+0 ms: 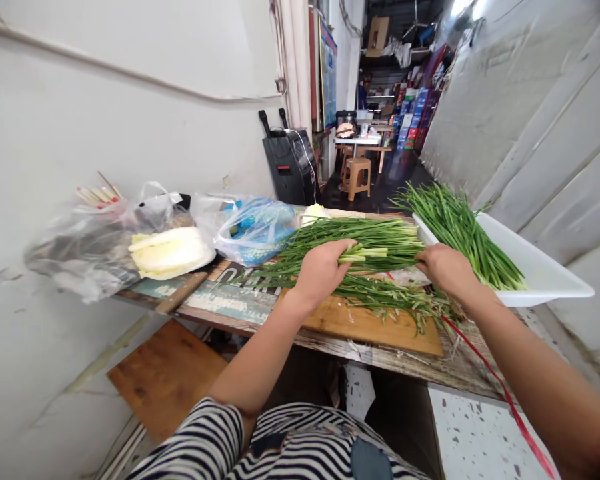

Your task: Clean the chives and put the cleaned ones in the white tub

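Note:
My left hand [323,270] is closed around a small bunch of green chives [367,253], whose pale stem ends point right. My right hand [443,267] has its fingers pressed together at the stem ends of a larger chive pile [375,231]; what it pinches, if anything, is too small to name. Below both hands, loose chives and trimmings [395,300] lie over a wooden board [370,330]. To the right, a white tray [545,267] holds more long chives [460,227].
A cut cabbage [173,252] and plastic bags [260,230] sit on the table's left side. A red ribbon [500,380] hangs over the front edge at right. Beyond the table stand a black speaker [293,167] and a stool [357,177].

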A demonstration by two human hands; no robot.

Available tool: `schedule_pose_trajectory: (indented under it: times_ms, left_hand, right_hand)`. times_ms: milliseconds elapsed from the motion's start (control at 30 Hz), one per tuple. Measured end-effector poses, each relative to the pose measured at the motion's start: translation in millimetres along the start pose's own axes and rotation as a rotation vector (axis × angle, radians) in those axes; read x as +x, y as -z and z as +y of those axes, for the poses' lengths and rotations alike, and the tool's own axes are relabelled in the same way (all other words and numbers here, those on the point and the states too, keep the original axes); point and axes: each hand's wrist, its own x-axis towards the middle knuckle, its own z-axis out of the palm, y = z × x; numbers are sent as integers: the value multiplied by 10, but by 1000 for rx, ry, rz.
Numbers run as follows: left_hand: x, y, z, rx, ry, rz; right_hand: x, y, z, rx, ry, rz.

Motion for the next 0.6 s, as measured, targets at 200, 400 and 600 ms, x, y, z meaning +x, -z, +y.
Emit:
schedule_pose_trajectory:
  times_ms: [200,400,600]
  left_hand:
    - [86,-83,164,62,54,-195]
    - [125,-199,257,125,55,-298]
    - [151,-264,266,130,83,-239]
  right_hand:
    - [-308,-14,153,315,-44,114]
    - [-428,-120,86,154,-104,252]
    - [-289,-161,-139,-107,-44,-73]
